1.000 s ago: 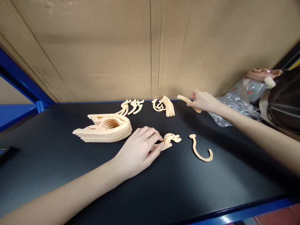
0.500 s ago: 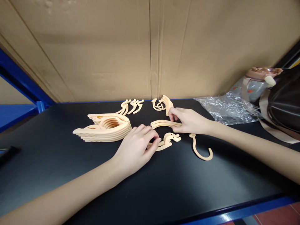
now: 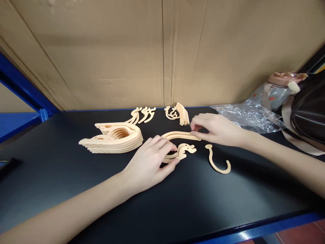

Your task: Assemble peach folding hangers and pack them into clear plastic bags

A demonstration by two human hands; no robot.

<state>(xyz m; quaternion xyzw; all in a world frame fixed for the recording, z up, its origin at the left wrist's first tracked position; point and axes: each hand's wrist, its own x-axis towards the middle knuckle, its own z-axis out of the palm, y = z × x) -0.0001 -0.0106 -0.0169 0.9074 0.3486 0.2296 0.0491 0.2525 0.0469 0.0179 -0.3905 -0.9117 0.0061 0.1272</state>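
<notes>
My left hand (image 3: 152, 161) lies on the dark table with thumb and fingers apart, around two curved cream hanger arms (image 3: 182, 153) with notched ends; part of them is hidden by the hand. Behind these lies a grooved curved hanger bar (image 3: 179, 135). My right hand (image 3: 213, 128) hovers at that bar's right end, its fingers bent and the thumb apart from them, with nothing seen between. A single hanger hook (image 3: 215, 162) rests flat to the right. Left of my left hand is a stack of folded plastic hangers (image 3: 114, 139).
At the back edge lie several loose curved arms (image 3: 143, 115), a few hooks (image 3: 172, 113) and grooved bars (image 3: 182, 114). Clear plastic wrap (image 3: 248, 117), a bottle (image 3: 276, 89) and a black bag (image 3: 311, 105) stand at right. A cardboard wall (image 3: 114, 61) closes the back.
My right hand has moved right and away from the grooved bars. My left thumb and fingers have shifted slightly right and spread around the notched arms.
</notes>
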